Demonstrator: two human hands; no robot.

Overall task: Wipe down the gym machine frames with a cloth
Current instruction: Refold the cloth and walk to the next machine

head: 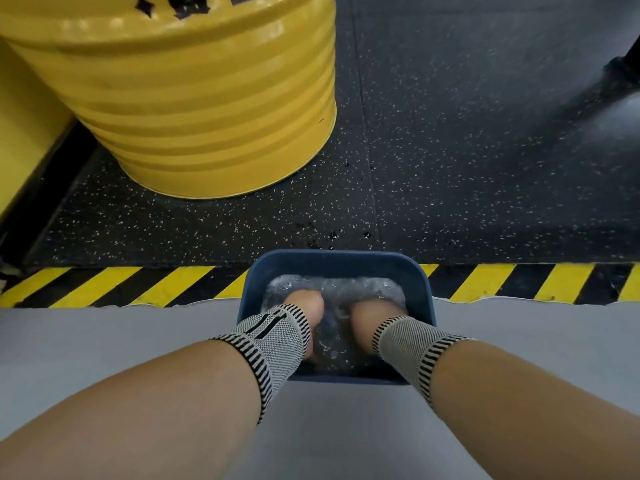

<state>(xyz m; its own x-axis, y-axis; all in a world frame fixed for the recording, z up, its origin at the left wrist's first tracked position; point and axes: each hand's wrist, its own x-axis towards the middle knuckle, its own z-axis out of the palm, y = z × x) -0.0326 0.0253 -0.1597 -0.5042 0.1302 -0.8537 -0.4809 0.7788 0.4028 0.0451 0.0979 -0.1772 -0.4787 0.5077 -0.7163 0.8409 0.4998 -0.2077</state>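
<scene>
A dark blue plastic basin (420, 289) sits on the floor in front of me, filled with rippling water. Both my hands are plunged into it. My left hand (306, 308) and my right hand (367, 315) lie close together under the surface, with a dark blue cloth (329, 322) showing between them. The churned water blurs my fingers, so how they lie on the cloth is not plain. Grey striped wrist bands cover both wrists.
A large yellow ribbed drum (194, 98) stands at the left on black speckled rubber flooring (485, 150). A yellow-and-black hazard stripe (121, 285) runs across, under the basin's far end. Grey floor (104, 334) lies nearer me. Water drops dot the rubber beyond the basin.
</scene>
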